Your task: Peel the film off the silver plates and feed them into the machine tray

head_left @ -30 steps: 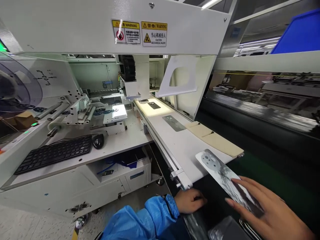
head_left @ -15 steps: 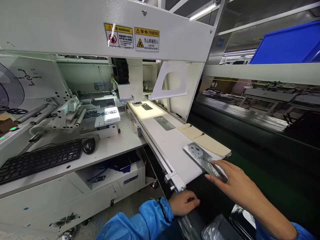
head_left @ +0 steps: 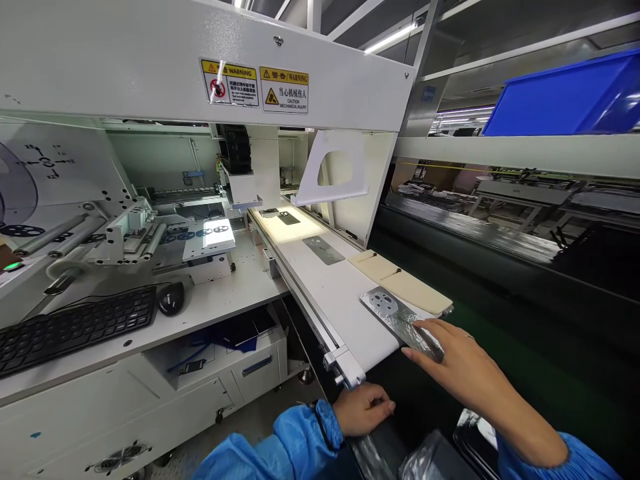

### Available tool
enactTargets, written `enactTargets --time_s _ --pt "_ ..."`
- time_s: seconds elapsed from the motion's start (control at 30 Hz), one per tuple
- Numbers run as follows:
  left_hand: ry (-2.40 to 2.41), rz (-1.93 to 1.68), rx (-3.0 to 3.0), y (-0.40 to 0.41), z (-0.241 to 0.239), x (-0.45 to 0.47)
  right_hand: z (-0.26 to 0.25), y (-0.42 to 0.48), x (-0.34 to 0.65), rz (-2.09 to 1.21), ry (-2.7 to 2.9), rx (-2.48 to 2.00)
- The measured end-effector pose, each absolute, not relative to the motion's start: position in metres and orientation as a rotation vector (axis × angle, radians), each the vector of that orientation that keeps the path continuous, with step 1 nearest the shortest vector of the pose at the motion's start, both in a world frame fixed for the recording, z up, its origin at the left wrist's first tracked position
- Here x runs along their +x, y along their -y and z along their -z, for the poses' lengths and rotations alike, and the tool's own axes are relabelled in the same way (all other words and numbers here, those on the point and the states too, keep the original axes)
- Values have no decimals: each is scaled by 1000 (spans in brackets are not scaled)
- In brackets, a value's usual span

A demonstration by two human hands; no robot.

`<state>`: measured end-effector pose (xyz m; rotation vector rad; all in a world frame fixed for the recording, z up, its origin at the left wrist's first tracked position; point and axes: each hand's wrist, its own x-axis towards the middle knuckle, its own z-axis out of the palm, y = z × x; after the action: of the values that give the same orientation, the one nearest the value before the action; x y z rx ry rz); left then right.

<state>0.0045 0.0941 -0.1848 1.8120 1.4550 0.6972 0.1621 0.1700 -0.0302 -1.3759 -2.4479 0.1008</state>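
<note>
My right hand [head_left: 463,370] lies flat, fingers stretched, on the near end of a shiny grey phone back cover [head_left: 393,315] with round camera holes, pressing it onto the near end of the white conveyor belt [head_left: 345,300]. My left hand [head_left: 364,408], in a blue sleeve, is curled loosely and rests on the dark edge just below the belt's end roller. Two more covers [head_left: 324,250] lie farther up the belt, one of them under the lit machine head [head_left: 289,218].
A beige guide pad [head_left: 400,283] borders the belt's right side. A black keyboard [head_left: 75,328] and mouse [head_left: 171,297] sit on the white machine table at left. A dark green conveyor [head_left: 525,373] runs at right, with a blue bin [head_left: 565,100] on the shelf above.
My right hand carried the cover forward from over the dark area and laid it flat on the belt's end. The left hand stayed put; the view tilted up slightly.
</note>
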Motion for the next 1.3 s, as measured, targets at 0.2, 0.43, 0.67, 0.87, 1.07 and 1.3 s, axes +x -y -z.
enactTargets --time_s 0.2,0.43,0.67,0.87,1.07,1.3 --pt "-1441 -704 1786 -93 182 4 24 -173 157 -88 2482 -1370" --pt "-1431 -733 1779 -94 184 6 22 -177 148 -101 2488 -1416" --pt "-1443 -728 1803 -94 185 6 17 -183 138 -81 2539 -1433" --pt "-1441 -747 1805 -94 186 7 14 -183 134 -82 2577 -1482" --pt "-1448 -761 1829 -93 184 7 18 -182 135 -21 2603 -1447" --pt "-1406 -754 1797 -93 177 6 40 -162 134 43 2602 -1186"
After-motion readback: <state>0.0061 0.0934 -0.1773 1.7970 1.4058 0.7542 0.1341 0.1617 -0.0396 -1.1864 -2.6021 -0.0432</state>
